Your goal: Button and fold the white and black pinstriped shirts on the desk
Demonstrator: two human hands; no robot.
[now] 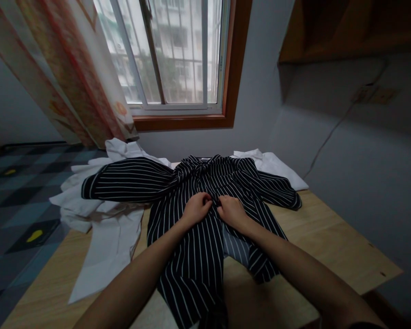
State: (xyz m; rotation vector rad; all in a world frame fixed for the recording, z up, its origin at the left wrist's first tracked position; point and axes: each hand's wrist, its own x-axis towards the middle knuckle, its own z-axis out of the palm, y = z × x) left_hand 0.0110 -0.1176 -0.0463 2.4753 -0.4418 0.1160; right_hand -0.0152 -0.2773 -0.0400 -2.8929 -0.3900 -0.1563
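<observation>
A black shirt with thin white stripes (pixel 192 256) lies spread on a light wooden table (pixel 329 246), sleeves out to both sides, its hem hanging over the near edge. My left hand (pixel 196 208) and my right hand (pixel 230 211) meet at the middle of the shirt's front. Both are closed in a pinch on the fabric along the front opening, fingertips almost touching each other. Below my right hand the shirt's front lies open and shows the paler inside.
White garments (pixel 99 246) lie under and beside the shirt at the left, another white piece (pixel 277 167) at the back right. A window and a patterned curtain (pixel 71 73) stand behind the table. A wall runs close along the right; a tiled floor lies left.
</observation>
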